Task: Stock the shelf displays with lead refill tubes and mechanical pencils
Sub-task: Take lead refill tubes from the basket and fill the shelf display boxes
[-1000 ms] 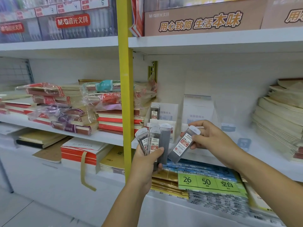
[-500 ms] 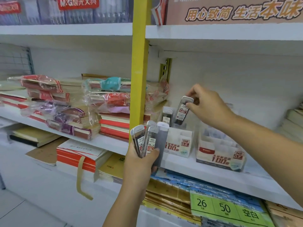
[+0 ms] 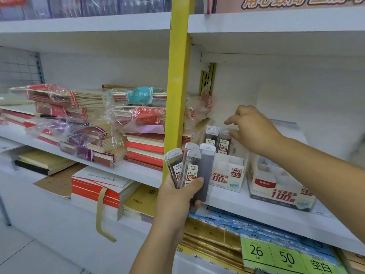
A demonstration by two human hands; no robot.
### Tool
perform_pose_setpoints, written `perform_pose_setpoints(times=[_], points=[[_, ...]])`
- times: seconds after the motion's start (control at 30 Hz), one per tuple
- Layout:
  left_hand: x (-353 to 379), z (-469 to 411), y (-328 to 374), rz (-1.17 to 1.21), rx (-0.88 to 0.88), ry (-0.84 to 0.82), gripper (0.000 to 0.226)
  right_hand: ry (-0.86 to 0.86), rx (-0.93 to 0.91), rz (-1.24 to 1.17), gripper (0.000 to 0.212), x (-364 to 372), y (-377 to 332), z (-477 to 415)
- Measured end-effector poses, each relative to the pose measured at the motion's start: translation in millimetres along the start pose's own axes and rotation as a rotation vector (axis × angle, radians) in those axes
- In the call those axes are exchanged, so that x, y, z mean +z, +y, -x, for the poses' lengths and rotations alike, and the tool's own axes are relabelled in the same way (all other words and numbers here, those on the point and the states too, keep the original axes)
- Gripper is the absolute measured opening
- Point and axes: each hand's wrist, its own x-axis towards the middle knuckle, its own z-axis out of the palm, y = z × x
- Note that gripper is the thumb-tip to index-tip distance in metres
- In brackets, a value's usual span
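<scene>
1. In the white display box (image 3: 237,173) on the middle shelf (image 3: 233,200), lead refill tubes (image 3: 223,144) are stood upright at the back.
2. In front of it, spare tubes (image 3: 189,167) are fanned and gripped in the left hand (image 3: 177,196).
3. The right hand (image 3: 254,129) is held over the boxed tubes, with its fingers loosely spread and nothing clasped.
4. A second box (image 3: 276,192) is set just beside, to the right.

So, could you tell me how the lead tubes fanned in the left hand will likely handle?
The tubes look like smooth hard plastic, so probably stiff but slippery against each other. They seem light: the left hand grips several at once. Fanned like this, one could slip out if the grip eases.
</scene>
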Motion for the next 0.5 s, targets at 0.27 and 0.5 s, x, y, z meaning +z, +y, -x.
perform_pose_setpoints(times=[0.27, 0.5], points=[[15, 11, 7, -0.005, -0.001, -0.077, 0.021, -0.333, 0.162, -1.116, 0.020, -31, -37, 54], [7, 17, 14, 0.067, -0.036, -0.229, 0.022, -0.368, 0.145, -1.254, 0.007, -33, -30, 67]])
